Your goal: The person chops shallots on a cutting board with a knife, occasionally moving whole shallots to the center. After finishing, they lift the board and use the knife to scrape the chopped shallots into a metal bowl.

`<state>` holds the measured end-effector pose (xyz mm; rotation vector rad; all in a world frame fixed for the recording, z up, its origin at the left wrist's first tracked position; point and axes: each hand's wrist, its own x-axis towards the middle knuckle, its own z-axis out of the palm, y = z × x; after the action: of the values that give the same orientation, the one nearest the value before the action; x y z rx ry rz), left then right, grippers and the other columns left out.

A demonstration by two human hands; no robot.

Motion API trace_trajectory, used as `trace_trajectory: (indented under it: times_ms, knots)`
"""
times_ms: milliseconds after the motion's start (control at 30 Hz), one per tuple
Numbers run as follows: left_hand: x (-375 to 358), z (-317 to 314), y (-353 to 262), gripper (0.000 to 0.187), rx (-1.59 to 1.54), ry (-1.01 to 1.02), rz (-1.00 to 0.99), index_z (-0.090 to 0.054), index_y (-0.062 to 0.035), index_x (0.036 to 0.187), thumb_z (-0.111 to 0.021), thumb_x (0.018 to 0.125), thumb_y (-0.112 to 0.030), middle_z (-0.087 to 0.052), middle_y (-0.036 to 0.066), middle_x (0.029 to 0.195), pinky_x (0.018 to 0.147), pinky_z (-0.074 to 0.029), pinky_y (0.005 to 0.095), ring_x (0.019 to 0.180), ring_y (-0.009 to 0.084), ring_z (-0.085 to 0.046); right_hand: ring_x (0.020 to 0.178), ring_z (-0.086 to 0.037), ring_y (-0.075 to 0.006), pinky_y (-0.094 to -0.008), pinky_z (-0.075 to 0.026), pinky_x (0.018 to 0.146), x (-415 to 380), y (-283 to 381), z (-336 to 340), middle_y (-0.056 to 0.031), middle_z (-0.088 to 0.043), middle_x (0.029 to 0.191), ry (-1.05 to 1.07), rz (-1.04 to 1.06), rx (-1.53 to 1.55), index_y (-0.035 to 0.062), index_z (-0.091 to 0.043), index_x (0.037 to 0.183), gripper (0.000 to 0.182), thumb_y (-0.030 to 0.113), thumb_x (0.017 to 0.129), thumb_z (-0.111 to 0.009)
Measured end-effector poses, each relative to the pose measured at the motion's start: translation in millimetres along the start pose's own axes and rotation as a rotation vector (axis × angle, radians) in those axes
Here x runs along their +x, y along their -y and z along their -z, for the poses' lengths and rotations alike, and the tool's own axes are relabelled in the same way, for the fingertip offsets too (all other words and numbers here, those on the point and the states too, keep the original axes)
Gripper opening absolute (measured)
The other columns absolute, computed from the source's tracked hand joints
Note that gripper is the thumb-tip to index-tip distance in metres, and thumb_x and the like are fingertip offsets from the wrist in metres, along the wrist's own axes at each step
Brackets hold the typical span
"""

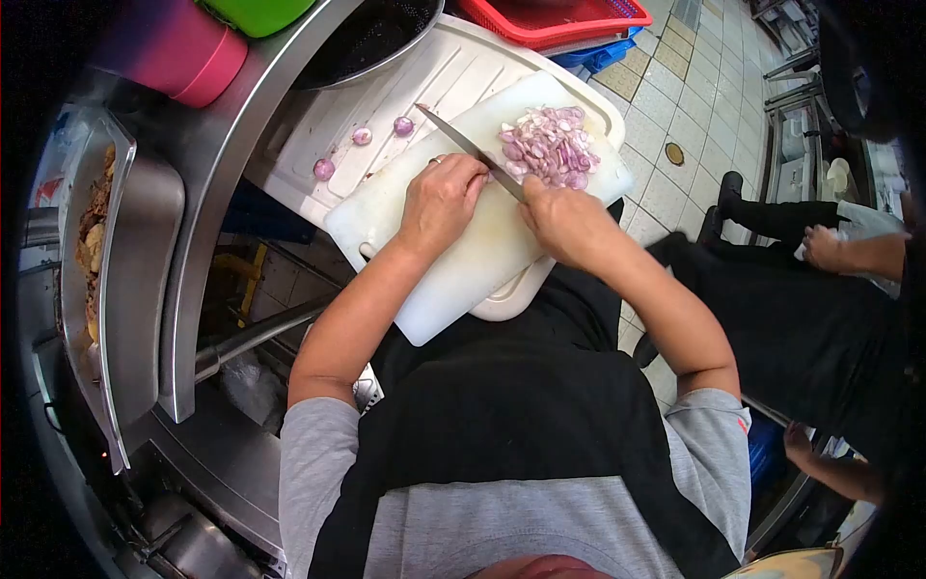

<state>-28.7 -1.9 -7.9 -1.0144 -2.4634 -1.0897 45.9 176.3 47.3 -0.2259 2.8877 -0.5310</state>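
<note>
My right hand (567, 220) is closed around the handle of a kitchen knife (468, 145), whose blade slants up and left across a white cutting board (453, 265). Beside the blade, my left hand (442, 201) is curled with its fingertips pressed down on the board. A bit of purple shows at those fingertips, a shallot mostly hidden by the fingers. Beyond the knife lies a heap of sliced shallots (550, 145). Three whole peeled shallots, one of them near the blade (403, 125), rest to the left of the board.
Under the board is a large off-white plastic lid (328, 121). A dark metal pan (371, 39) and a red basket (559, 21) stand behind. At left are a steel counter edge (217, 164) and a food-filled steel tray (140, 261). Another person (801, 299) is close on the right.
</note>
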Motion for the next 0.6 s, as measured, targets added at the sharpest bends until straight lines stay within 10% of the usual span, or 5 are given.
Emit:
trace_trajectory:
  times_ms: [600]
  knots:
    - [3,3,-4,0.006,-0.065,0.028,0.043,-0.064,-0.0044,0.086,-0.068,0.081,-0.007,-0.065,0.009,0.086,0.075,-0.051,0.0392,0.081,0.0296,-0.063,0.08,-0.065,-0.0447,-0.0528,-0.05,0.073,10,-17,3,-0.0277,-0.065,0.08,0.072,-0.009,0.135,-0.0012,-0.051,0.098,0.028,0.027,0.094,-0.051]
